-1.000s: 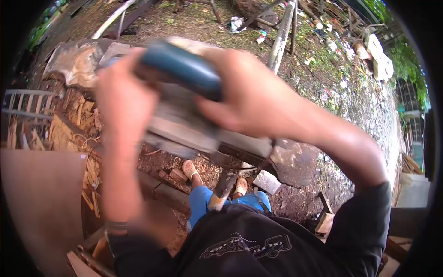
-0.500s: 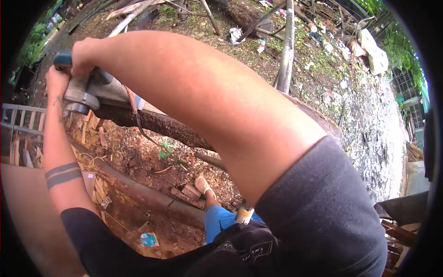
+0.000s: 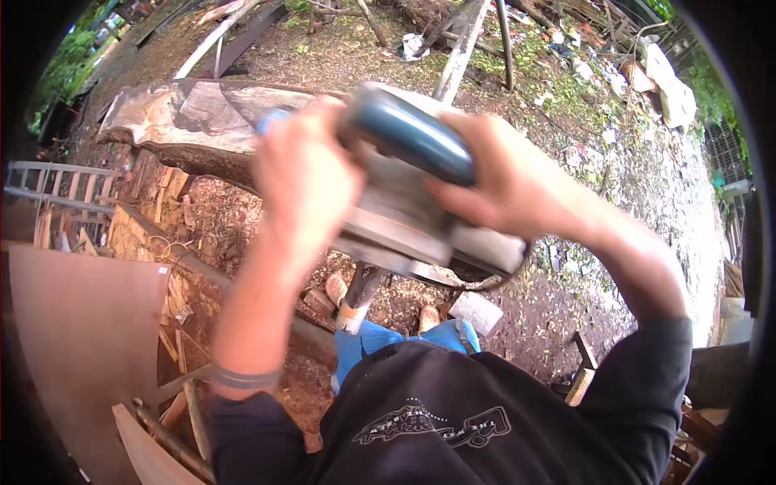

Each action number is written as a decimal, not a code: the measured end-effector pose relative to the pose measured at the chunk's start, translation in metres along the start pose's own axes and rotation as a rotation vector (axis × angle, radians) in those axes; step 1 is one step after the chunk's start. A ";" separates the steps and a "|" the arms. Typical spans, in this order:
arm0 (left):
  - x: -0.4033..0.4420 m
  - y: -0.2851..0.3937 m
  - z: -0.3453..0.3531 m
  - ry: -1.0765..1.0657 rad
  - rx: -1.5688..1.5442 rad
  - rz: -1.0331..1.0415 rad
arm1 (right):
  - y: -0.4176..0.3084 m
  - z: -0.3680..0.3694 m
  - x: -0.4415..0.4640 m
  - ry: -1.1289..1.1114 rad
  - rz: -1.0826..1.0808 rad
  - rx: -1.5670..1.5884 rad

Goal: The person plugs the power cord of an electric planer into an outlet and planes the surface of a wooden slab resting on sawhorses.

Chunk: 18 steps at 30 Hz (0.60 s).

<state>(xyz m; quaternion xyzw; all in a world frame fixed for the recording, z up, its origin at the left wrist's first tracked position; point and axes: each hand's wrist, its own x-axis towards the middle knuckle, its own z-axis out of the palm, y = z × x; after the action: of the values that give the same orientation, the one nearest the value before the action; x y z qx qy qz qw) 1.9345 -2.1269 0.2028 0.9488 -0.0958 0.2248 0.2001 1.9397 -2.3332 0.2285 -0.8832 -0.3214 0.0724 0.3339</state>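
A belt sander (image 3: 400, 198) with a dark teal handle and grey body is in front of my chest, over the near part of a thick live-edge wood slab (image 3: 210, 113). My right hand (image 3: 493, 166) wraps round the teal handle. Closed on the other end of the sander is my left hand (image 3: 311, 166), blurred by motion. A bit of blue shows beside its fingers. The sander is blurred too, and I cannot tell whether its underside touches the slab. A dark cord (image 3: 517, 271) curves from its right end.
A brown board (image 3: 85, 347) leans at the left, near a ladder-like frame (image 3: 69, 190). Wood offcuts (image 3: 174, 404) lie lower left. Upright poles (image 3: 465, 52) stand behind the slab. A pale block (image 3: 475, 313) lies near my feet, on ground strewn with shavings.
Both hands and the sander have come from the slab's far left end to the middle, closer to my body. The slab's left end is now uncovered. Both hands keep their hold.
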 end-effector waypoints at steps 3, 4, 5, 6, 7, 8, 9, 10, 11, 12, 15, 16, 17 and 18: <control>-0.026 0.063 0.024 0.039 -0.042 0.069 | 0.001 -0.028 -0.074 -0.012 0.204 0.124; -0.033 0.085 0.032 0.027 -0.048 0.064 | 0.006 -0.032 -0.096 0.028 0.184 0.037; -0.040 0.104 0.038 0.012 -0.053 0.053 | 0.006 -0.037 -0.115 0.025 0.288 0.075; -0.045 0.119 0.041 -0.005 -0.044 0.080 | 0.006 -0.040 -0.127 0.046 0.319 0.042; -0.046 0.129 0.042 -0.020 -0.040 0.103 | 0.006 -0.040 -0.139 0.078 0.355 -0.026; -0.046 0.130 0.044 -0.013 -0.004 0.166 | 0.006 -0.039 -0.149 0.100 0.391 -0.099; -0.045 0.127 0.044 -0.004 0.038 0.224 | 0.003 -0.037 -0.151 0.105 0.420 -0.141; -0.042 0.121 0.038 -0.036 0.012 0.224 | -0.002 -0.034 -0.149 0.103 0.443 -0.160; -0.038 0.111 0.035 -0.039 0.009 0.196 | -0.007 -0.031 -0.139 0.097 0.456 -0.151; -0.035 0.098 0.032 -0.047 -0.006 0.174 | -0.012 -0.028 -0.128 0.091 0.469 -0.142; -0.021 0.039 0.016 -0.082 -0.063 0.113 | -0.027 -0.016 -0.063 -0.049 0.295 -0.269; -0.015 0.016 0.014 -0.029 -0.097 0.048 | -0.028 -0.007 -0.038 -0.033 0.302 -0.074; -0.006 -0.012 0.006 -0.002 -0.096 0.099 | -0.028 0.005 -0.010 -0.008 0.303 0.123; 0.004 -0.038 -0.001 0.018 -0.095 0.096 | -0.025 0.016 0.018 0.020 0.149 0.106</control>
<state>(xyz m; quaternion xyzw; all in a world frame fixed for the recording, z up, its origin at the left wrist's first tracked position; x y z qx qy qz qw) 1.9481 -2.0927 0.1927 0.9305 -0.1500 0.2379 0.2348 1.9353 -2.2994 0.2331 -0.8864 -0.2472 0.1050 0.3770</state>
